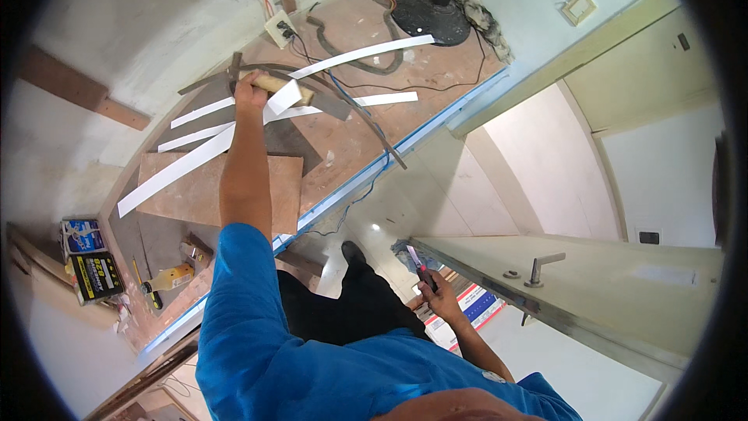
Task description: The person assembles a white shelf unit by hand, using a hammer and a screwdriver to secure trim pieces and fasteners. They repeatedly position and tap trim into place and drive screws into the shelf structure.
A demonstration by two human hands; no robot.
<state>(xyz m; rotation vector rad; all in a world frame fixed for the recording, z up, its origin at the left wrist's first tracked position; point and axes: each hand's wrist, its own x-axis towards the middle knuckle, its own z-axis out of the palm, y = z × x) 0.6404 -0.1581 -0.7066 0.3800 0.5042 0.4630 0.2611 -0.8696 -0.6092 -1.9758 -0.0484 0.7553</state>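
My left hand [251, 90] reaches far out over a raised wooden platform. Its fingers are curled at the near end of a tan, roughly cylindrical piece [287, 89], and what they grip is hard to make out. Long white strips [181, 169] lie around it, one with a broad end [283, 99] just beside the hand. A dark curved strip [343, 95] passes behind. Low on my right side, my right hand [441, 296] is closed around a black and red utility knife [425, 274], its blade pointing up and away from me.
A standing fan [440, 15] is at the platform's far corner, near a wall socket [280, 29] with cords. A tan board [226, 191], boxes [95, 274] and a yellow tool [171, 276] are on the left. Blue tape [335, 196] lines the platform edge. A door [592, 288] stands right.
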